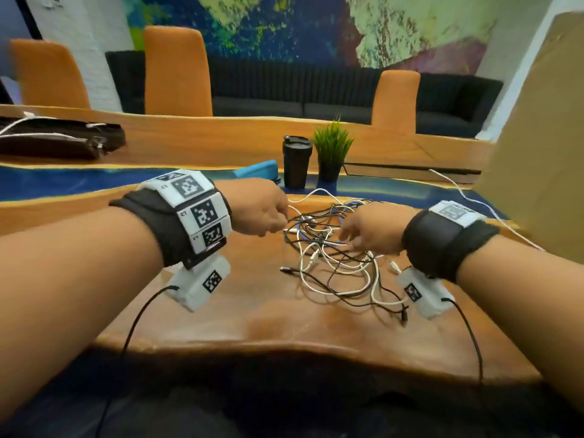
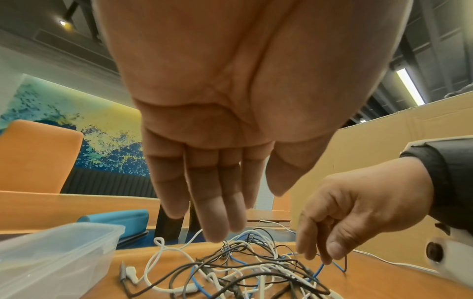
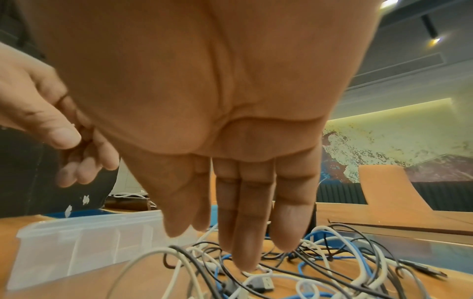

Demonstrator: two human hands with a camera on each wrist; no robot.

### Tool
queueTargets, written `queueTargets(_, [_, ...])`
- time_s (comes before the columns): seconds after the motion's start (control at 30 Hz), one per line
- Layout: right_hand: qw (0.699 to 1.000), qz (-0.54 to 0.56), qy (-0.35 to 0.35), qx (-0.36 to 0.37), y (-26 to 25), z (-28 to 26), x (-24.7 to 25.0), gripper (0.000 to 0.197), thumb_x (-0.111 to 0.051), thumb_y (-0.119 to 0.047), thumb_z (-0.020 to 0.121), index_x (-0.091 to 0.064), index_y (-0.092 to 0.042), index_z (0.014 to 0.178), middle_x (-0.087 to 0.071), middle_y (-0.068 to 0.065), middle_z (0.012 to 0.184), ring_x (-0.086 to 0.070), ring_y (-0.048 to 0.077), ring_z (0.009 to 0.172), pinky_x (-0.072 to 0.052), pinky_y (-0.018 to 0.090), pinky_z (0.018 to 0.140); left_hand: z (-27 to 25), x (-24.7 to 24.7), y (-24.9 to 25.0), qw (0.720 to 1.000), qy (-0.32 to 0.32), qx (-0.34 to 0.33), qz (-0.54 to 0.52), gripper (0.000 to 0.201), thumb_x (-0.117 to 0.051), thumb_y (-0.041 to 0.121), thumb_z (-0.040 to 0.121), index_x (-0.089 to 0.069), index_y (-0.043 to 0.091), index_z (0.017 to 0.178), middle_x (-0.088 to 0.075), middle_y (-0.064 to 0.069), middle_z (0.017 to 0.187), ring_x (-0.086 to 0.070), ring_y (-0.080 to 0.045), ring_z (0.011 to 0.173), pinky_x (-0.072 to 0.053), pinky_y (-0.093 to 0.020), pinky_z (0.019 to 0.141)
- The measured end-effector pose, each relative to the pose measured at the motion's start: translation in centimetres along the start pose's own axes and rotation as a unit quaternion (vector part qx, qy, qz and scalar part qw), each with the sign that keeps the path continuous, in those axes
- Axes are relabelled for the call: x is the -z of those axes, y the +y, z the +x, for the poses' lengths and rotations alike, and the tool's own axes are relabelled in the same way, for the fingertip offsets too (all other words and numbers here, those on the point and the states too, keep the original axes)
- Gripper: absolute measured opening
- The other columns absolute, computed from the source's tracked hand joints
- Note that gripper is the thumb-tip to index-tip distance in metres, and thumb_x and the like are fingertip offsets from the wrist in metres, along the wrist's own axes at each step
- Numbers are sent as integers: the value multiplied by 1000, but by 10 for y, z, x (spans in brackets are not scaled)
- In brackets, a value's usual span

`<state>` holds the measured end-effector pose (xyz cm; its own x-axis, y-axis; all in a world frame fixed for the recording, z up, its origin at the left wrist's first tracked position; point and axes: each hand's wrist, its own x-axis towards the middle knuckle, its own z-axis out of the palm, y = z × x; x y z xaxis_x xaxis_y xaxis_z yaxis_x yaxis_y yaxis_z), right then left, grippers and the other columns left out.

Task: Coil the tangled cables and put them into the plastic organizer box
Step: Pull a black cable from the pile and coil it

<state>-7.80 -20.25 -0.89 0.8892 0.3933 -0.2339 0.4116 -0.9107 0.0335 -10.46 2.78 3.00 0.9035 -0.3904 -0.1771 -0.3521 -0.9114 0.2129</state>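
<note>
A tangle of white, black and blue cables (image 1: pixel 335 270) lies on the wooden table (image 1: pixel 252 317). My left hand (image 1: pixel 282 221) hovers at the tangle's left edge; in the left wrist view its fingers (image 2: pixel 220 228) hang fairly straight over the cables (image 2: pixel 230 273) and hold nothing. My right hand (image 1: pixel 347 238) reaches in from the right with straight fingers (image 3: pixel 243 252), its tips touching strands of the cables (image 3: pixel 320 263). The clear plastic organizer box (image 2: pixel 51 263) stands open left of the pile, its dividers showing in the right wrist view (image 3: pixel 76 240); in the head view my left wrist hides it.
Behind the cables stand a black tumbler (image 1: pixel 296 161), a small potted plant (image 1: pixel 331 150) and a blue case (image 1: pixel 256 172). A tall cardboard sheet (image 1: pixel 537 137) rises at the right. A dark bag (image 1: pixel 57 137) lies far left. Orange chairs line the table's far side.
</note>
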Motion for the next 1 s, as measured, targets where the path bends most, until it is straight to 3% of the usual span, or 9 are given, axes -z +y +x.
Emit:
queueTargets(0.17, [1000,2,21,-8,-17,-1,6,30,-64,-31,91,-67,-25,120,-66,-1,117,-59,21,104,-49,32,89,-5,11,22,997,69,-18,26,26,-50,23,99,-71,18,114,-68,6,87,-65,-16,91,-49,-28,79])
queueTargets(0.3, [1000,-17,10,-23,-29,14,-3,32,-63,-31,92,-68,-20,121,-68,3,116,-61,24,105,-49,30,85,5,9,25,993,117,-23,11,29,-48,20,100,-71,15,117,-69,0,103,-64,-20,100,-43,-25,76])
queueTargets(0.4, [1000,-15,-10,-25,-29,33,-18,29,-63,-31,92,-70,-20,118,-68,3,114,-62,23,103,-51,32,86,24,-3,20,995,94,-26,14,29,-49,19,99,-71,16,118,-69,1,105,-64,-18,103,-41,-23,76])
queueTargets(0.5, [1000,3,5,-8,-20,43,-19,21,-58,-24,94,-71,-19,109,-67,1,99,-60,22,93,-46,30,76,48,-23,12,998,25,-49,37,29,-55,27,99,-67,21,124,-69,1,114,-62,-19,101,-46,-27,80])
queueTargets(0.6, [996,38,84,15,-8,41,10,18,-60,-27,93,-74,-22,104,-67,0,93,-59,19,88,-42,27,72,76,-34,3,996,26,-80,14,27,-58,34,97,-63,25,122,-67,1,105,-58,-19,91,-43,-30,75])
queueTargets(0.73, [972,33,230,33,11,24,79,19,-60,-24,94,-74,-19,106,-70,2,102,-60,20,95,-45,27,80,101,-12,-2,969,139,-98,-181,14,-52,13,101,-66,12,103,-72,-4,93,-68,-20,89,-57,-36,84])
queueTargets(0.8, [949,53,310,13,25,15,111,19,-59,-23,95,-74,-18,105,-69,3,101,-61,22,98,-49,32,86,102,9,-2,937,168,-106,-287,17,-46,4,104,-63,6,104,-68,-4,83,-67,-10,73,-56,-23,69])
queueTargets(0.87, [922,90,376,-13,40,6,135,19,-60,-23,95,-74,-17,105,-69,2,100,-61,21,97,-51,37,89,98,27,-4,923,187,-114,-317,19,-43,3,105,-62,4,108,-65,-5,82,-64,-1,66,-47,-9,59])
queueTargets(1.0, [868,197,454,-43,64,-3,165,20,-63,-21,93,-75,-12,106,-72,8,100,-65,21,92,-55,39,88,99,52,-18,910,209,-129,-333,22,-44,10,106,-64,15,99,-67,-6,86,-69,-19,87,-52,-23,76])
